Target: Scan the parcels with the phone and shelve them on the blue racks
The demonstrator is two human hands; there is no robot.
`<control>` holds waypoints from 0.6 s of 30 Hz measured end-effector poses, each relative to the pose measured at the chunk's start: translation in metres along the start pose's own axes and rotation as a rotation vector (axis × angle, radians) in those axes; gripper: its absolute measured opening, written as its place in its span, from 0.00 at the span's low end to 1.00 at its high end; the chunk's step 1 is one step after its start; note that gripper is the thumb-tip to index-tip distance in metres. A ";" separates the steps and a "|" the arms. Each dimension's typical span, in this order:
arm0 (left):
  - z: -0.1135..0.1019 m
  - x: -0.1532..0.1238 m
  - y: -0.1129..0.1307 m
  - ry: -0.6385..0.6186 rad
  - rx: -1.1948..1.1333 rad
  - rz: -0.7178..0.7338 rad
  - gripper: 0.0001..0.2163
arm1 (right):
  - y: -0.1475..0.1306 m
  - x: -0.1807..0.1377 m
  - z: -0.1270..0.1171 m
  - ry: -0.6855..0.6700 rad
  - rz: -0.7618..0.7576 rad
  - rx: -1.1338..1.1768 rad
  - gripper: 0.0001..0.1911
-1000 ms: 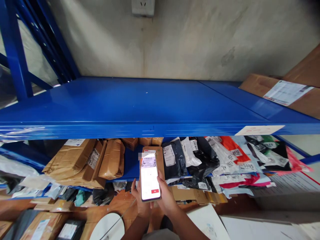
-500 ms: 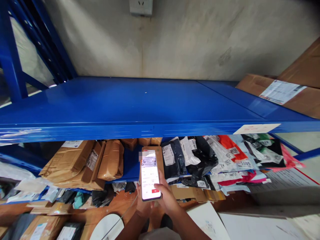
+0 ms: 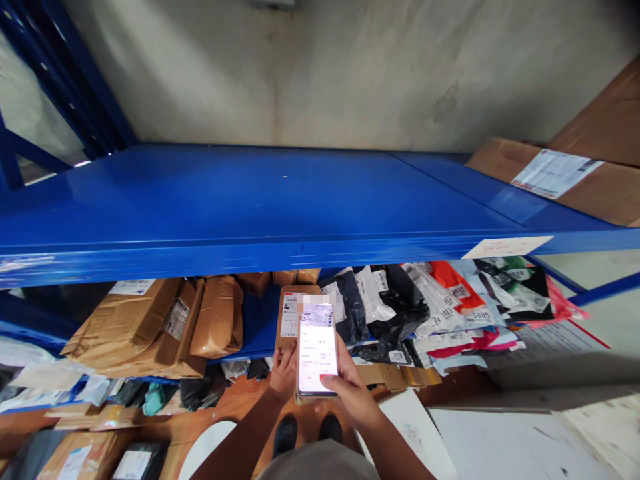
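My right hand [image 3: 351, 373] is wrapped round a smartphone [image 3: 317, 360], with the thumb over a red button low on the lit screen. Small print on the screen cannot be read, and a label picture fills its upper part. Behind and left of the phone is a flat cardboard box [image 3: 289, 323] with a white shipping label, partly hidden by the phone. My left hand [image 3: 283, 370] grips the box near its left front edge, fingers on top; its thumb is out of sight.
A blue shelf [image 3: 250, 193] spans the view above my hands. Below it, brown parcels [image 3: 217, 317] stand left and plastic mailer bags [image 3: 400, 307] lie right. A large carton [image 3: 575, 177] sits at the upper right. More parcels [image 3: 75, 460] and a white round lid-like thing [image 3: 205, 447] are below.
The phone has shifted right off the box, uncovering its label. My left hand shows more, with its fingers on the box. The view has tilted down slightly.
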State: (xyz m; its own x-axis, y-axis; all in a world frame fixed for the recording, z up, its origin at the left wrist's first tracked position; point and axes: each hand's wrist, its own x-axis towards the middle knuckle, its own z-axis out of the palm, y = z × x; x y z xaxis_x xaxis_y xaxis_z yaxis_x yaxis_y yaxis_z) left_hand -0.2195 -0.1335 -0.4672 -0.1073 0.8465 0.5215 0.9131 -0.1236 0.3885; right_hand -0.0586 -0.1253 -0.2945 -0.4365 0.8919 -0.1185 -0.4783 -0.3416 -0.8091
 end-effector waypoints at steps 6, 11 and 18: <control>0.008 -0.001 -0.004 0.001 0.074 0.168 0.25 | -0.009 -0.017 -0.031 0.150 -0.025 0.056 0.52; 0.004 0.001 -0.006 0.014 0.114 0.190 0.31 | -0.030 -0.033 -0.039 0.195 -0.046 0.002 0.55; -0.002 0.004 -0.009 0.012 0.179 0.176 0.28 | -0.031 -0.035 -0.052 0.269 -0.102 0.049 0.48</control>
State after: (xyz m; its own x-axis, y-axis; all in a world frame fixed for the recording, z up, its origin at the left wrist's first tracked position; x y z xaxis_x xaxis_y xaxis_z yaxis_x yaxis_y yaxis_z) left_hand -0.2289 -0.1303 -0.4668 0.0559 0.8136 0.5787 0.9732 -0.1738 0.1505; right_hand 0.0115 -0.1306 -0.2956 -0.1691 0.9668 -0.1917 -0.5485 -0.2539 -0.7967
